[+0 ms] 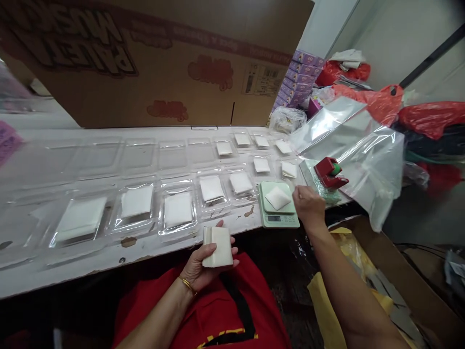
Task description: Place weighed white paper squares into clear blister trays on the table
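Observation:
My left hand [207, 259] is closed around a thick stack of white square sheets [221, 247], thumb on top and fingers beneath, held over my lap. A pale green kitchen scale [279, 220] stands at the table's front edge, and a small pile of white squares [278, 198] lies on its platform. Just right of the scale hovers my right hand [308, 206], its fingers curled in; whatever they hold, if anything, is hidden. Clear plastic trays [178, 211] spread over the table to the left, several of them with white squares inside.
A large cardboard box [163, 63] stands along the table's back. To the right are a red tape dispenser [330, 173], clear plastic sheets [337, 126] and red plastic bags [378, 104]. Purple boxes [298, 77] are stacked behind. Below right, an open carton [407, 281] contains yellow material.

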`<state>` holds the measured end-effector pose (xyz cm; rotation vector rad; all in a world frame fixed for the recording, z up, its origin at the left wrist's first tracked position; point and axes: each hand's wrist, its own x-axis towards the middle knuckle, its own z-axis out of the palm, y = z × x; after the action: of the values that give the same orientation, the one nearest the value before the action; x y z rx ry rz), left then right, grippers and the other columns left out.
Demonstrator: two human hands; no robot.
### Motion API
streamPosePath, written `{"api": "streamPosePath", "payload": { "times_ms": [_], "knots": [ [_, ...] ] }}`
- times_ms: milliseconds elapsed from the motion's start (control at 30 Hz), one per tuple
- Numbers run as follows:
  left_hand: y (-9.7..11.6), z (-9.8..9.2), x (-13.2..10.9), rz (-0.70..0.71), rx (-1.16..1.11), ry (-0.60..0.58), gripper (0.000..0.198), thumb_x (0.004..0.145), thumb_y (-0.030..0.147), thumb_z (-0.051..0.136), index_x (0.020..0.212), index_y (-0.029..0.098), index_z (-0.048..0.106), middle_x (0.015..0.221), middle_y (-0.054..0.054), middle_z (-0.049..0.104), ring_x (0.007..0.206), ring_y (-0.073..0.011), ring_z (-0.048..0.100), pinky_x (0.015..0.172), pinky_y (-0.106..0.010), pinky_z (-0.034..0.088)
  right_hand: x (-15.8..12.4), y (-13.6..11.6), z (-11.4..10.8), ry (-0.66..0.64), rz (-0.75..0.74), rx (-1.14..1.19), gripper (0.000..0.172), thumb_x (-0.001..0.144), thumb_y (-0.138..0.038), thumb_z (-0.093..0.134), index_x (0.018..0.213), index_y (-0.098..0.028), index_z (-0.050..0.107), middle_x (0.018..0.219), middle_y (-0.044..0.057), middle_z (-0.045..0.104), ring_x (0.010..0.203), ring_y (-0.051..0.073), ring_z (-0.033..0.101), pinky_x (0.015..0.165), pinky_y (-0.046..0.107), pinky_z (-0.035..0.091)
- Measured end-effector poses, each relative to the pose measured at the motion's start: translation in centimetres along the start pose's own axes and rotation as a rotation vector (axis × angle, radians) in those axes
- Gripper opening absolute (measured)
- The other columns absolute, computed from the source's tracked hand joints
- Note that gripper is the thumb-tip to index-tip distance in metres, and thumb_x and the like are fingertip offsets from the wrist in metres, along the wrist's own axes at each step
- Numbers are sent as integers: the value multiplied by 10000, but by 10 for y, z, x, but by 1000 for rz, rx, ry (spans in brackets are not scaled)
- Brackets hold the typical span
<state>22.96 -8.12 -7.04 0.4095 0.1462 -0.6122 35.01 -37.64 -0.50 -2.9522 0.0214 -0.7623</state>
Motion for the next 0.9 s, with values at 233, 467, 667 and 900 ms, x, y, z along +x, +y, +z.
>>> {"api": "streamPosePath", "payload": {
  "times_ms": [233, 467, 667, 900],
  "knots": [
    [2, 3, -4, -5, 17, 13, 688, 807, 163, 430, 1370, 346, 79, 1123, -99, 568, 991, -274, 574, 907, -560, 334, -15, -19, 18, -153, -160, -107, 314, 840, -412, 436, 913, -168, 620, 894, 113, 626, 802, 220, 549, 616, 275, 374],
    [1, 3, 0, -38, 20, -44, 725, 773, 178, 469, 1372, 334, 93, 1152, -100, 538, 1000, -273, 558, 910, -558, 328, 14, 36, -8, -49, 13, 83, 329, 844, -377, 414, 917, -171, 659, 921, 80, 658, 781, 195, 579, 695, 291, 406],
    [2, 6, 1, -31, 48, -90, 789, 748, 196, 503, 1374, 336, 44, 1145, -99, 529, 983, -270, 555, 896, -555, 339, 27, 50, 8, -227, 125, 174, 301, 791, -398, 477, 909, -195, 666, 893, 48, 672, 769, 173, 597, 685, 263, 416],
    [1, 8, -2, -22, 77, -98, 827, 729, 200, 522, 1375, 334, 23, 1145, -98, 513, 981, -273, 548, 902, -568, 321, 39, 40, 24, -443, 70, 168, 340, 757, -408, 527, 1012, -198, 607, 940, 44, 646, 837, 183, 584, 691, 258, 401]
  ]
}}
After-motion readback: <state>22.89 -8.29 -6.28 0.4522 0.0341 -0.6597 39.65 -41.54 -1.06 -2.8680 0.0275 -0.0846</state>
